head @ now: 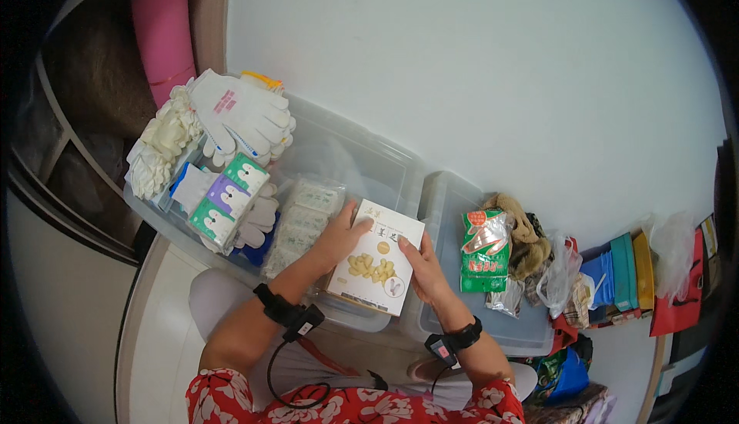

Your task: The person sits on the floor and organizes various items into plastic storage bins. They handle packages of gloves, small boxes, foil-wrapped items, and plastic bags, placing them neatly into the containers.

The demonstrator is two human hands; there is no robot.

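Observation:
A white cardboard box [369, 294] with a picture of ginger pieces and printed writing is held between both hands. My left hand [340, 236] grips its left edge, the thumb lying on the front. On the opposite edge my right hand [426, 268] has its thumb pressed to the front too. The box is above the right end of a lidded clear plastic bin [375, 161]. Just left of it lie several white packets in a clear plastic bag [306, 216], near my left forearm.
Several white work gloves [242, 112], cream gloves [167, 141] and wrapped tissue packs [229, 196] cover the left bin. On a second bin [441, 222] rests a green glove packet [485, 251]. File boxes [623, 268] stand right. A pink roll [164, 31] leans far left.

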